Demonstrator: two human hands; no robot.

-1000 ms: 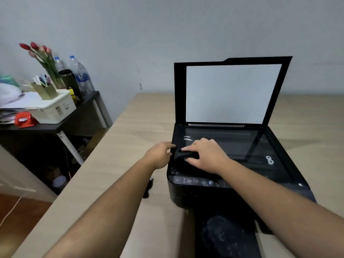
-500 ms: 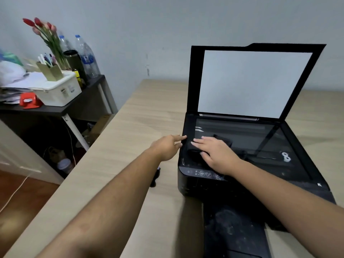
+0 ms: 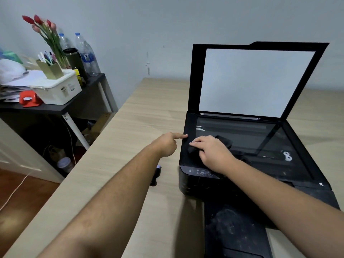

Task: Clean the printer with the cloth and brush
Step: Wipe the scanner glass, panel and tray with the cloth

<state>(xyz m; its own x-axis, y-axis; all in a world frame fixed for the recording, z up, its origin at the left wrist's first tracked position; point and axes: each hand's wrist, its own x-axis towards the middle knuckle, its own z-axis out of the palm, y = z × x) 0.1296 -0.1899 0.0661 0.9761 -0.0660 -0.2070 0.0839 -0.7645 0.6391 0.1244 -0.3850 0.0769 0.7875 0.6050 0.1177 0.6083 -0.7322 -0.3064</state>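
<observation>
A black printer (image 3: 189, 183) sits on the light wooden table (image 3: 130, 138) with its scanner lid (image 3: 256, 81) raised, white underside showing. My right hand (image 3: 212, 151) lies flat on a black cloth (image 3: 225, 141), pressing it onto the left part of the scanner glass. My left hand (image 3: 167, 144) rests against the printer's left edge, index finger pointing onto the frame, other fingers curled. A small dark object (image 3: 155, 175), perhaps the brush, lies on the table left of the printer, partly hidden by my left forearm.
The dusty black output tray (image 3: 234, 231) sticks out at the printer's front. A dark side table (image 3: 55, 107) at the left holds a white box, pen holder, tulips, bottles, papers and a red item. A pale wall stands behind.
My right hand slid the cloth away from the control panel and onto the glass, fingers now spread flatter. My left index finger stretched out onto the printer's edge. The camera moved closer.
</observation>
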